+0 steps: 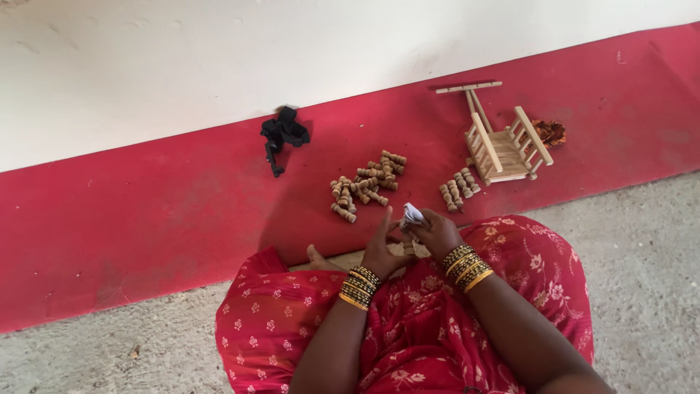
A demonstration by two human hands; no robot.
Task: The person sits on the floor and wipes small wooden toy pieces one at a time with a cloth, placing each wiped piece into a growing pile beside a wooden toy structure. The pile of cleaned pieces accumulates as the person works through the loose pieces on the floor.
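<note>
The right hand (437, 233) pinches a small white scrap (412, 214) at its fingertips, just above the lap. The left hand (383, 252) (fingers spread, holding nothing visible) sits beside it, touching. Wooden pegs (368, 184) lie ahead on the red mat (146, 219), nearer the left hand.

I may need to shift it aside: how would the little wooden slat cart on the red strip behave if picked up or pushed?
The wooden cart looks light and stiff, being thin slats. Its joints seem fragile, so a firm grip might crack them. Its long handle pole juts out, so a push could swing or tip it.
</note>
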